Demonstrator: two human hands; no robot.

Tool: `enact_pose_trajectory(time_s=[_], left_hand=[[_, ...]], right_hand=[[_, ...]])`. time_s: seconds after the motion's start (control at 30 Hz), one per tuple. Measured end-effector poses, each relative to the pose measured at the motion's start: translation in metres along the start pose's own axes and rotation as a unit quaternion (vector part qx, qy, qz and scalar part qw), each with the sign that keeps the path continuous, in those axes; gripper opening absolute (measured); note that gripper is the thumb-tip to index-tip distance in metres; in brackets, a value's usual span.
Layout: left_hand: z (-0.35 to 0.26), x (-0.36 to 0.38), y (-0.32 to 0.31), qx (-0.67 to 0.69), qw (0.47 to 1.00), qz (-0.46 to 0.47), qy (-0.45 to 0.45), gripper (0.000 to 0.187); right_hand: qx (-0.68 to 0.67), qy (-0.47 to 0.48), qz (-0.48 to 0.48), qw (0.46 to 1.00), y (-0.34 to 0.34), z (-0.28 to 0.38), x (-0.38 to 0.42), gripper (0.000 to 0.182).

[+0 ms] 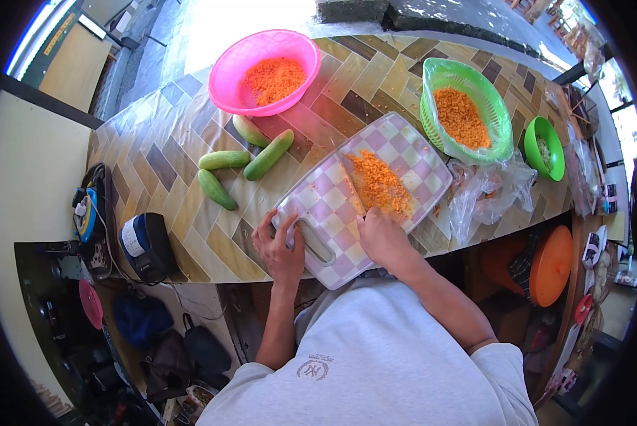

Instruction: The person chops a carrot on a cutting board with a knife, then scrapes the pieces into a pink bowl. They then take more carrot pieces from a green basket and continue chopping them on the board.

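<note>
— Where were our hands at that moment?

— Our left hand (279,248) lay on the near corner of the checked cutting board (325,206), its grip closed around the board's handle slot. Our right hand (381,238) rested on the board just beside it, its grip closed on a knife (354,186) whose blade reached into the chopped carrot (381,186).

— And where did the carrot sit?

— We saw it heaped on the far half of the board, which lay tilted across the near edge of the tiled worktop (176,142).

— What else did we have around us?

— Four cucumbers (240,163) lay on the worktop just left of the board. Behind them stood a pink bowl (230,67) with grated carrot in it. To the right, a green basket (467,78) held more of it, near a small green bowl (546,145). A crumpled plastic bag (489,195) lay touching the board's right side.
</note>
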State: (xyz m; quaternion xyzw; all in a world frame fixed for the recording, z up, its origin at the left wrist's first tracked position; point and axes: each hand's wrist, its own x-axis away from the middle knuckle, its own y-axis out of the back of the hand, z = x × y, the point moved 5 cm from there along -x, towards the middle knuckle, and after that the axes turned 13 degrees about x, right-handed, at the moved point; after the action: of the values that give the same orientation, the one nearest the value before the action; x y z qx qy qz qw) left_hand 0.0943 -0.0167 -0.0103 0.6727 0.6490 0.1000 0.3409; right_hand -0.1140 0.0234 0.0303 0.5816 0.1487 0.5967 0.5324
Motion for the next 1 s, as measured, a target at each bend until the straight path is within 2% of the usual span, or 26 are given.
enact_pose_trajectory(time_s=[0.27,0.47,0.57,0.67,0.87,0.97,1.0], left_hand=[[-0.001,-0.001,0.001,0.000,1.000,-0.002,-0.007,0.034],[-0.001,0.000,0.001,0.003,1.000,-0.006,-0.014,0.033],[-0.001,-0.001,0.001,-0.005,1.000,-0.001,-0.010,0.033],[-0.001,-0.001,0.001,-0.002,1.000,-0.005,-0.011,0.033],[-0.002,-0.001,0.001,-0.008,1.000,0.000,0.003,0.034],[0.000,-0.001,0.001,0.006,1.000,-0.001,0.004,0.034],[0.000,0.001,0.002,0.008,1.000,-0.006,0.006,0.034]], right_hand=[[0.024,0.012,-0.026,0.999,-0.003,0.000,-0.004,0.045],[0.014,0.018,0.005,1.000,0.009,0.003,0.002,0.043],[0.069,0.023,-0.069,0.995,-0.004,-0.011,0.001,0.042],[0.067,0.001,-0.077,0.995,0.005,-0.024,0.006,0.041],[0.032,0.000,-0.137,0.990,0.009,-0.052,0.012,0.037],[-0.035,0.082,-0.209,0.974,0.002,-0.056,0.013,0.034],[-0.161,0.055,-0.118,0.978,-0.006,-0.062,0.009,0.032]])
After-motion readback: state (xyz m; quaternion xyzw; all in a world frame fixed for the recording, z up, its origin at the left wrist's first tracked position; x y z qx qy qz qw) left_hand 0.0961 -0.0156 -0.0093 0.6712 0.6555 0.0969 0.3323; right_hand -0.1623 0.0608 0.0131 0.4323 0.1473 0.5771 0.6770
